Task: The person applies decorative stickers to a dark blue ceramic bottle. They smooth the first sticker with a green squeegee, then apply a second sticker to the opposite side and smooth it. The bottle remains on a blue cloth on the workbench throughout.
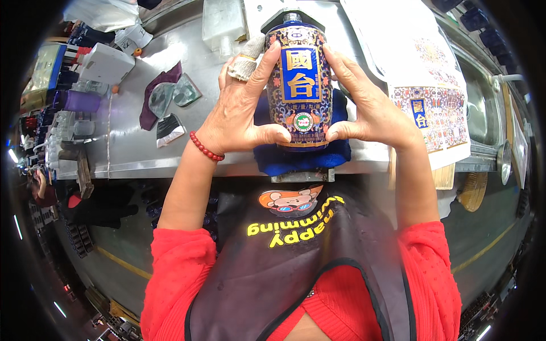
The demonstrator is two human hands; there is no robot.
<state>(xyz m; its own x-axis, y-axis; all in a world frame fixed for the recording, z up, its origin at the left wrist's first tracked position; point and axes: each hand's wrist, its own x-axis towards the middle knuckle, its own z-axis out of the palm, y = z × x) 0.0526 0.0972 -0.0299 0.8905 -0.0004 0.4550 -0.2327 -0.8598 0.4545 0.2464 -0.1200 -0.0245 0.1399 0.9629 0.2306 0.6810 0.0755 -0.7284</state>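
A blue bottle with an ornate multicoloured pattern and gold lettering lies on a dark blue cloth, its neck pointing away from me. My left hand grips its left side, thumb pressed near the base and index finger along the upper edge. Against the fingers of that same hand rests a greyish, fibrous bundle bound with a yellow band; its kind I cannot make out. On the right side, my right hand holds the bottle with thumb low and fingers high. The fingertips beneath the bottle are hidden.
Printed sheets with a matching pattern lie to the right, beside a metal sink. Left on the steel table are a purple cloth and several small sheet pieces. A clear plastic container stands at the back.
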